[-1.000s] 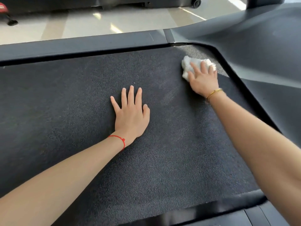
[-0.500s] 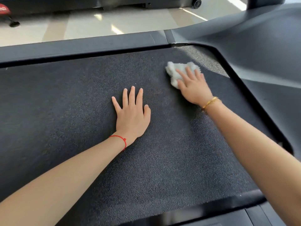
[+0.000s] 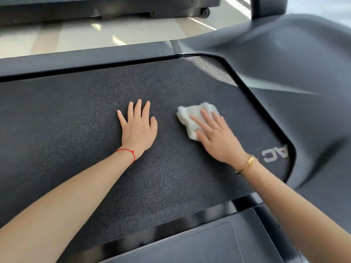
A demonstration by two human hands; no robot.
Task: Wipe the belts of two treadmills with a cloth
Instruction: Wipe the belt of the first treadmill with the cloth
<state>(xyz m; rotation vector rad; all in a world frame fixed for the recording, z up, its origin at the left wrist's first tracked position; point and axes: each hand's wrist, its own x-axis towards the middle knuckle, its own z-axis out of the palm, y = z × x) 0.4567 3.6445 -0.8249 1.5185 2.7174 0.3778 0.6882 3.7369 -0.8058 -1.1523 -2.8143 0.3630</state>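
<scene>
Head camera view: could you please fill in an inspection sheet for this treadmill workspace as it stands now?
Surface: dark textured treadmill belt, pale letters near the motor cover.
Job's things: white cloth lying on the belt.
Clutter: nothing seen.
Hands: left hand flat on the belt, fingers straight; right hand presses the cloth with straight fingers.
Cables: nothing seen.
Surroundings: pale glossy floor; another machine's base with a wheel beyond.
</scene>
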